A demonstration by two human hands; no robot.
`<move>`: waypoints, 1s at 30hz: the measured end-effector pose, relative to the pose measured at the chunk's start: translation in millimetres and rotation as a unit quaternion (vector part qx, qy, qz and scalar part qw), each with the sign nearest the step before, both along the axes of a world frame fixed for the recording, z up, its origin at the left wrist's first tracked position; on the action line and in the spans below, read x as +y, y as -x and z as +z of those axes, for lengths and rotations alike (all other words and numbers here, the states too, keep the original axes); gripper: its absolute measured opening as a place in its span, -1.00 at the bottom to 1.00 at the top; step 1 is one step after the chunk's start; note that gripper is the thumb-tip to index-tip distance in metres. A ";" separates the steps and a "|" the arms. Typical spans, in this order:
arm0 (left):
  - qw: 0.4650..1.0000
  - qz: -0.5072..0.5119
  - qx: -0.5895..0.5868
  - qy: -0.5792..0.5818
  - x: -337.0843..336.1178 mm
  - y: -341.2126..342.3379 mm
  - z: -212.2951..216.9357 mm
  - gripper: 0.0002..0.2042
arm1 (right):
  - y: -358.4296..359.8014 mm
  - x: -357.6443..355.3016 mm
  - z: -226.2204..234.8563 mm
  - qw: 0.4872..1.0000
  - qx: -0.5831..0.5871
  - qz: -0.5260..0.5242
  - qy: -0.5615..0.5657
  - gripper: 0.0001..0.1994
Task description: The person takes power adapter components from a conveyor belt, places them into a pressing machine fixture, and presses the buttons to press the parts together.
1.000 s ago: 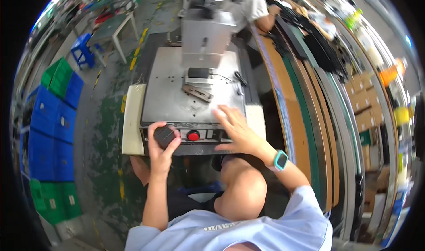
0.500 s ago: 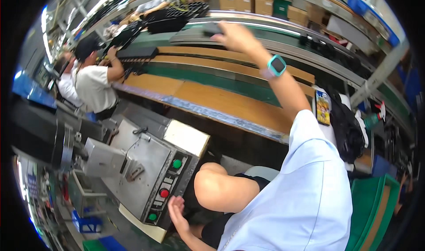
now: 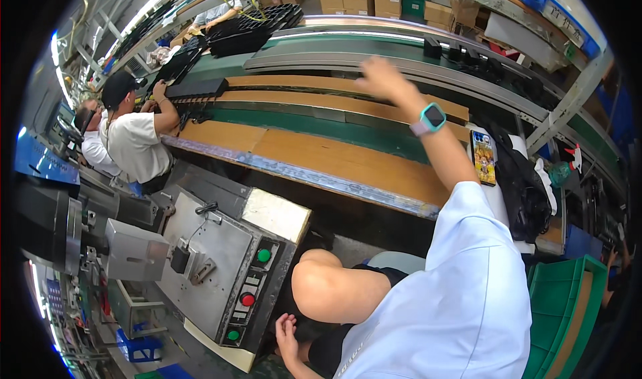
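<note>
My right hand (image 3: 386,81), with a watch (image 3: 431,118) on its wrist, is stretched out over the wooden boards beside the metal-edged conveyor (image 3: 334,59). Motion blurs its fingers, which reach out loosely, and no object shows in them. Low beside my knee hangs my left hand (image 3: 287,335), fingers loosely bent and nothing in them. It is nearest to the front corner of a bench machine with green and red push buttons (image 3: 247,299). On the machine's metal plate, a small black block (image 3: 179,259) with a thin cable sits at a fixture (image 3: 199,269), next to the grey press head (image 3: 136,249).
Several black blocks (image 3: 455,50) stand along the far conveyor. A phone (image 3: 483,157) lies on the right beside a black bag (image 3: 521,202). Two people work at the left, one in a black cap (image 3: 122,88). A green crate (image 3: 558,312) stands behind me.
My right hand has drawn back to the right and nearer from over the conveyor. The dark object it held no longer shows in it. My left hand has dropped slightly away from the machine.
</note>
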State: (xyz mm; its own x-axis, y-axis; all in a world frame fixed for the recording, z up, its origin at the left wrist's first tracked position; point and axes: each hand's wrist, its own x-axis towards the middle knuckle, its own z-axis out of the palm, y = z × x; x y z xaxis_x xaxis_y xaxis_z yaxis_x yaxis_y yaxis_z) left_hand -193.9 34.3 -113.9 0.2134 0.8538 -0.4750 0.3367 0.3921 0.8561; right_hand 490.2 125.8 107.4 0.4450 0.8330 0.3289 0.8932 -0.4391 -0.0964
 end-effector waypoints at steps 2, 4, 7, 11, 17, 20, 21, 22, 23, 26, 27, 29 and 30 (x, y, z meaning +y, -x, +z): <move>0.996 -0.050 0.071 -0.035 -4.3 30.3 -43.5 -0.63 | 74.8 1.1 1.8 0.986 0.011 0.168 0.017 -0.57; 0.974 -0.083 0.209 -0.034 -19.9 38.7 -65.5 -0.52 | 142.6 -31.3 12.8 0.947 0.139 0.247 0.152 -0.48; 0.864 -0.048 0.502 -0.008 -62.7 41.7 -100.9 -0.39 | 204.2 -72.8 -14.3 0.836 0.200 0.467 0.209 -0.50; 0.920 0.195 0.337 0.049 -154.2 121.9 -211.2 -0.27 | 268.9 -97.1 -59.4 0.684 0.404 0.587 0.154 -0.33; 0.912 0.329 0.243 0.026 -128.0 146.9 -206.3 -0.17 | 277.9 -120.5 -72.4 0.717 0.423 0.550 0.064 0.05; 0.887 0.377 0.265 -0.007 -126.1 179.1 -168.9 -0.14 | 284.5 -117.2 -65.9 0.717 0.408 0.564 0.023 0.03; 0.877 0.377 0.298 -0.007 -139.9 191.5 -170.2 -0.09 | 290.1 -116.4 -62.0 0.716 0.388 0.581 0.014 -0.04; 0.869 0.365 0.334 -0.018 -138.1 202.2 -157.4 -0.05 | 288.9 -119.9 -51.6 0.720 0.373 0.585 -0.013 -0.13; 0.860 0.370 0.351 0.006 -147.3 204.6 -159.8 -0.01 | 291.9 -120.2 -48.7 0.724 0.348 0.596 -0.018 -0.18; 0.845 0.347 0.401 0.072 -125.9 168.7 -154.0 0.06 | 285.9 -121.8 -40.7 0.758 0.307 0.573 -0.050 -0.30; 0.844 0.359 0.392 0.076 -133.4 167.8 -147.2 0.06 | 287.3 -121.0 -42.5 0.758 0.309 0.571 -0.054 -0.32; 0.844 0.386 0.366 0.066 -144.4 157.4 -135.6 0.02 | 285.4 -122.6 -41.2 0.771 0.300 0.558 -0.065 -0.36; 0.839 0.391 0.372 0.067 -150.1 160.0 -124.7 0.02 | 284.6 -122.9 -39.4 0.774 0.297 0.555 -0.073 -0.36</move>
State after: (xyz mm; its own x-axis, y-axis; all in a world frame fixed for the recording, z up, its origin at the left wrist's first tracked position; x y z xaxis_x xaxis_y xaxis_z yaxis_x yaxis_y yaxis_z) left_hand -353.9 -115.8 -238.6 -0.7849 0.5231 -0.3321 0.3536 0.8183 0.4532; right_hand 205.6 2.9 67.9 -0.4097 0.7835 0.4671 0.4919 0.6210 -0.6102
